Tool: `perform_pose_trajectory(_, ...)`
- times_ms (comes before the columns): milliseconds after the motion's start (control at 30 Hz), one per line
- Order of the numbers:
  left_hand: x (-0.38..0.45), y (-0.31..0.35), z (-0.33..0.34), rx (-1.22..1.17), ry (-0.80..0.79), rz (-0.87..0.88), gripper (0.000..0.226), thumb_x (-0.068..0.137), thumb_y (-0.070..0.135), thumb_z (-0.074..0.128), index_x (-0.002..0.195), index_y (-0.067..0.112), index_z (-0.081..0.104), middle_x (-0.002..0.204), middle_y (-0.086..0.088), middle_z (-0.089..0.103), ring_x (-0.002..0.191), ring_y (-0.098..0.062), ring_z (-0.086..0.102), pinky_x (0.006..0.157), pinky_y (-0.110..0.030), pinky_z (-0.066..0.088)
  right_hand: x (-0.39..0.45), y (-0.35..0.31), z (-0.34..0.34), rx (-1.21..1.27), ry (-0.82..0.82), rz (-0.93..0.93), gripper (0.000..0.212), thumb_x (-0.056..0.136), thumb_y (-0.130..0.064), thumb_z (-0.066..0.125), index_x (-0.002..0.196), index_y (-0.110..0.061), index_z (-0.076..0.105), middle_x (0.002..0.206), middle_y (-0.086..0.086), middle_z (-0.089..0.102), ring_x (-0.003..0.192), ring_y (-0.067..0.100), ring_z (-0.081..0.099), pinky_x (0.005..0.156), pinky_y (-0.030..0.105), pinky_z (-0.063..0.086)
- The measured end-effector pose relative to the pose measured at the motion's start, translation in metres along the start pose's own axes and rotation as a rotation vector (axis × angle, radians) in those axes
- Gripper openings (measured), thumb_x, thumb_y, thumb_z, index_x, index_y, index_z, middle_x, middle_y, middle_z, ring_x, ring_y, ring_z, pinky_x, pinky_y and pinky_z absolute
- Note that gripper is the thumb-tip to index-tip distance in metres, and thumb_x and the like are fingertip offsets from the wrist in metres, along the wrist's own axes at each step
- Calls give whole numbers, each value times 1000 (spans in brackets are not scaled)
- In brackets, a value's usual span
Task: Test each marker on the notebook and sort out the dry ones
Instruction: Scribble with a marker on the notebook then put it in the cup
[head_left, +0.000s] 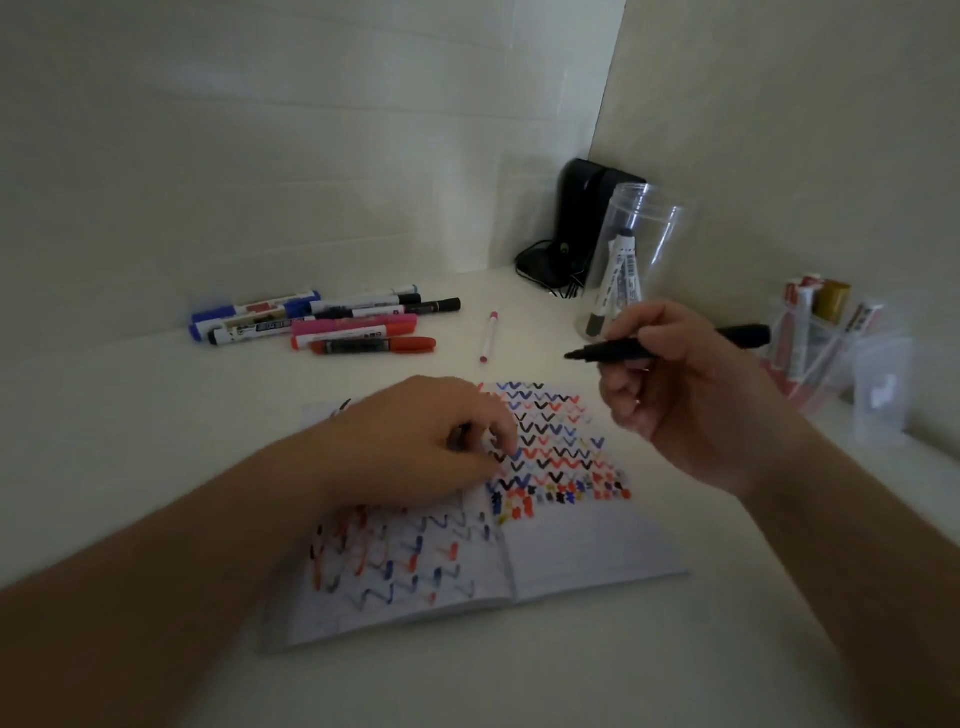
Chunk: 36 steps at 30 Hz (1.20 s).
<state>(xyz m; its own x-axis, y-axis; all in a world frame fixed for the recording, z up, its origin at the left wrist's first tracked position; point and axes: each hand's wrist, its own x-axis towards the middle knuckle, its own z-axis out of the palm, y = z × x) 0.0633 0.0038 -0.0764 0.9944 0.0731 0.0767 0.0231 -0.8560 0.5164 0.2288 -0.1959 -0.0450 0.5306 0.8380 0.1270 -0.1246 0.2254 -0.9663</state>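
Worktop (571, 670): pale surface running into a wall corner at the far right; carries everything below.
Notebook (582, 551): lies open near the middle of the worktop, spine running toward the viewer. Right page filled in its upper half with rows of zigzag strokes in black, blue and red, then a band of blots; lower half bare. Left page shows zigzags too.
Left hand (415, 441): rests on the upper left page, fingers curled, tips near the spine. Something small and dark sits under the fingertips; blurred, cannot tell what it is, nor whether the hand grips it.
Right hand (680, 395): raised above the notebook's far right corner, fingers and thumb pinching a black marker.
Black marker (623, 349): uncapped, held roughly level, tip pointing left, clear of the paper.
Clear jar (631, 254): upright toward the far right corner, just behind the right hand; two white-barrelled markers lean inside.
Black device (576, 228): stands in the corner against the wall, cables at its foot.
Marker pile (322, 322): capped markers lying side by side along the far edge, left of centre; blue, black, pink and red caps.
Thin pink pen (489, 336): lies alone between pile and jar.
Clear holder (826, 338): right edge, markers standing in it, one gold-capped.
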Motion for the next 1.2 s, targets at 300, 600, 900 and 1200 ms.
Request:
perform_pose_trajectory(300,6,1,9,64,-27,27,24,86,41,68,95,64,71,93,20,52,86,1,53,70,-21,39,-30,41,13,-521,15,28,27,78,4,79,66,-13,61,55,2,58,48,11,47,46,21,38)
perform_pose_trajectory(600,8,1,9,62,-34,10,28,79,41,66,92,66,70,94,27,52,91,18,48,75,-23,41,-31,42,16,-684,60,22,25,80,-6,86,70,-9,62,59,3,63,52,13,52,50,26,42)
perform_pose_trajectory(900,8,1,9,52,-25,16,28,84,38,69,91,64,71,92,19,55,89,8,53,74,-24,44,-33,41,23,-642,130,117,31,82,-9,80,72,7,56,63,24,67,48,21,60,45,27,45)
perform_pose_trajectory(1200,9,1,9,55,-38,6,27,82,40,68,93,65,71,93,19,54,88,7,52,75,-25,44,-32,45,25,-758,154,99,30,80,-5,79,64,-2,54,60,21,64,47,19,58,47,30,45)
